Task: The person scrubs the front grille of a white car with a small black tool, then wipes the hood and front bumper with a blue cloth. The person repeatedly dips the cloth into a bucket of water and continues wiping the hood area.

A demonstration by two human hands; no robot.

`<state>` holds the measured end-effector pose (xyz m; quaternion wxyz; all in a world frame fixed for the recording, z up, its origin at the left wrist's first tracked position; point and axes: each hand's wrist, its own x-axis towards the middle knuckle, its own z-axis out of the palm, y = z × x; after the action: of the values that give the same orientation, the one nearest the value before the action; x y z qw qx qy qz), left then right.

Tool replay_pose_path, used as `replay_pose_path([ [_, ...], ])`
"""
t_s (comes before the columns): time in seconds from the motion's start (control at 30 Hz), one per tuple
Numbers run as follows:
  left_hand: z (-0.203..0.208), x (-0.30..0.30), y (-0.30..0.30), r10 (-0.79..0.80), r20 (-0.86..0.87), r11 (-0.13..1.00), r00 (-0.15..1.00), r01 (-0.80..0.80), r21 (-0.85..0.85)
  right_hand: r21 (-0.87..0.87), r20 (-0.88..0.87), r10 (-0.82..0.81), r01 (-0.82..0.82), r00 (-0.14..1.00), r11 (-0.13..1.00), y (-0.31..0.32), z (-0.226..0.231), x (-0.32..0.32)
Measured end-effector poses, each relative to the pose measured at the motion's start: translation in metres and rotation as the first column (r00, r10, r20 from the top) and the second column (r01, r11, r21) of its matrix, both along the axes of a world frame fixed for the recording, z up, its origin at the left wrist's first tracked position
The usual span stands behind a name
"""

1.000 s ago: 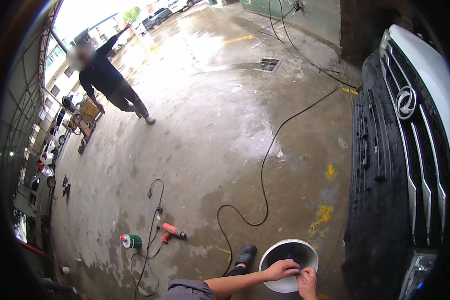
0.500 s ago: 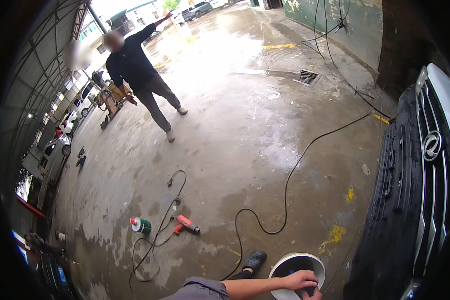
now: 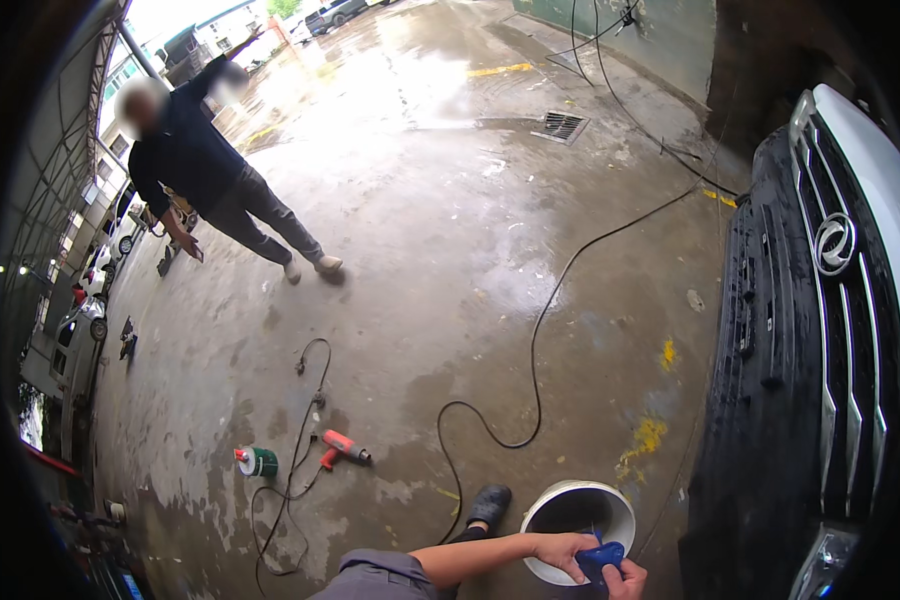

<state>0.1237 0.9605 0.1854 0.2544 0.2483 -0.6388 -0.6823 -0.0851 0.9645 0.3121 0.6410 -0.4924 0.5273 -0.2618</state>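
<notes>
A white bucket [image 3: 628, 522] stands on the floor at the lower right. Over its mouth, my left hand [image 3: 562, 552] grips one side of a crumpled blue cloth-like thing [image 3: 600, 556], whose exact kind I cannot make out. My right hand [image 3: 626, 581] pinches its lower right side, its wrist cut off by the lower edge. My left forearm, in a grey sleeve, reaches in from the lower left. The bucket's inside is dark, partly covered by my hands.
A red heat gun [image 3: 342, 446] and a green-and-white container [image 3: 257, 461] lie left, by a cord. A black cable [image 3: 536, 350] winds across wet concrete. A car's front grille [image 3: 842, 300] stands close on the right. A person [image 3: 220, 170] stands far left, arm raised.
My hands have come up and apart, and the blue thing now shows clearly between them above the bucket. The person has stepped nearer. The view has shifted to the right.
</notes>
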Motion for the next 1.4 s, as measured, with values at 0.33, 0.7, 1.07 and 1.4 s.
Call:
replay_pose_path([
  [0.33, -0.041, -0.024, 0.031, 0.386, 0.143, 0.922, 0.911, -0.385, -0.034, -0.121, -0.228, 0.127, -0.158, 0.965, 0.980, 0.001, -0.003, -0.015],
  [0.7, -0.022, -0.034, 0.035, 0.306, 0.233, 0.951, 0.923, -0.285, -0.120, -0.083, -0.217, 0.116, -0.136, 0.969, 0.987, 0.010, -0.005, -0.013],
  [1.07, 0.010, 0.004, 0.032, 0.351, 0.281, 0.936, 0.893, -0.340, -0.088, -0.228, -0.276, 0.071, -0.137, 0.958, 0.964, -0.007, -0.007, -0.025],
  [1.4, 0.015, 0.015, 0.046, 0.374, 0.235, 0.871, 0.897, -0.427, 0.243, -0.209, -0.125, 0.053, -0.079, 0.991, 0.975, 0.002, -0.015, -0.029],
])
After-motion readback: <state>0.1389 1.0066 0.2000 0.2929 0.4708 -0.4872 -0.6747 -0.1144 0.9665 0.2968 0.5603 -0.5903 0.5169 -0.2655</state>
